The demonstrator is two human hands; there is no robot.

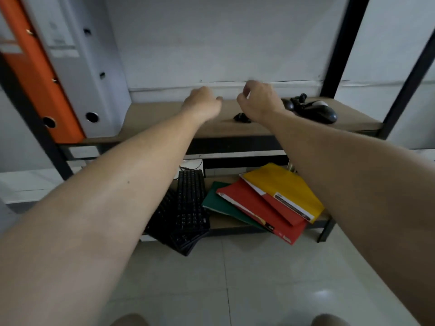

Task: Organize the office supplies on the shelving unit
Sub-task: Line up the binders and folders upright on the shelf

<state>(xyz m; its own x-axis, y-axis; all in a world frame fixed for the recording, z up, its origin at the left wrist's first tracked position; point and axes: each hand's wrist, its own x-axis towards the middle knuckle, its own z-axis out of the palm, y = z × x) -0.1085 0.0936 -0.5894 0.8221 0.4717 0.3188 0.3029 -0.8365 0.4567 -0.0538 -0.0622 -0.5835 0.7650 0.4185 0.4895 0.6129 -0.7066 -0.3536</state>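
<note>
White wall (223, 43) fills the back, and black metal posts (339, 43) hold up a brown wood shelf (164, 114). At the shelf's left edge stand two tall binders, side by side and touching: an orange binder (40, 74) and a white binder (94, 67). Both are stiff and flat, each with a round hole low on its spine.

Near the middle, toward the back edge, the left hand (202, 103) hangs just over the wood. Its fingers are curled under and nothing shows in its grip. Just beside it is the right hand (259, 102), fingers bent. It is blurry, so I cannot tell if its grip pinches something. By its wrist a small black thing (241, 117) lies on the wood. At the right edge lie black mice (317, 112), smooth, round and shiny, bunched together.

On the lower shelf (226, 222), black keyboards (188, 203) with bumpy keys lie stacked crooked, hanging over the front edge. Right of them, thin floppy folders (254, 208), green, red and yellow, lie fanned in a messy pile.

I think the tidying is at the bare spot between binders and mice. Next, a hand likely needs to pick one thing, maybe the small black thing, and close gently around it.
</note>
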